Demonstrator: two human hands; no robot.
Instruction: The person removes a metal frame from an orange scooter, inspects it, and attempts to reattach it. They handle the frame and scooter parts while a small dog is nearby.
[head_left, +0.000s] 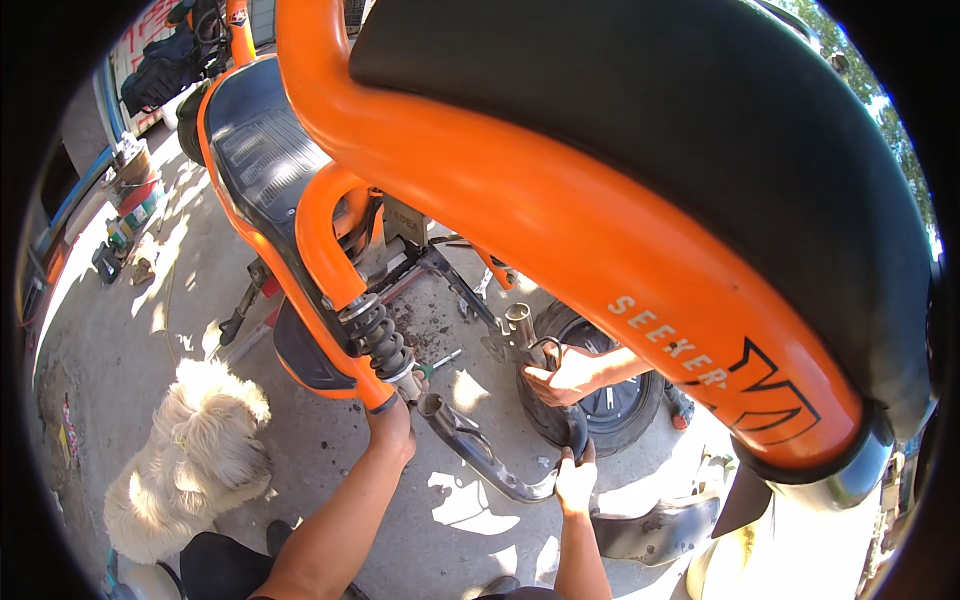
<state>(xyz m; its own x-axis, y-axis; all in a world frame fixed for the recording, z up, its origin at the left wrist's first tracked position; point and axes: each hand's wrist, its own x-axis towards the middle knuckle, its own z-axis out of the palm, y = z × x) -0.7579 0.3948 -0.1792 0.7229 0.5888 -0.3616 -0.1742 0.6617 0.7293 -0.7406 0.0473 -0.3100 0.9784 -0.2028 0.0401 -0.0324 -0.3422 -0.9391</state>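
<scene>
My left hand (393, 432) is closed around the lower end of an orange frame tube (368, 385), beside the coil-spring shock absorber (376, 338); the tube hides some of its fingers. A screwdriver (437, 364) with a green handle shows just past those fingers; whether I touch it I cannot tell. Further right, my right hand (575, 483) grips a bent grey metal tube (478, 452), U-shaped, at its curve. Another person's hand (562, 376) reaches in from the right and holds the far arm of that piece.
A large orange frame with a black seat (640, 110) arches overhead. On the concrete floor lie a wheel (640, 410) and a black curved fender (655, 530). A shaggy pale dog (190, 460) is at the left, with a bucket (133, 180) and bottles farther off.
</scene>
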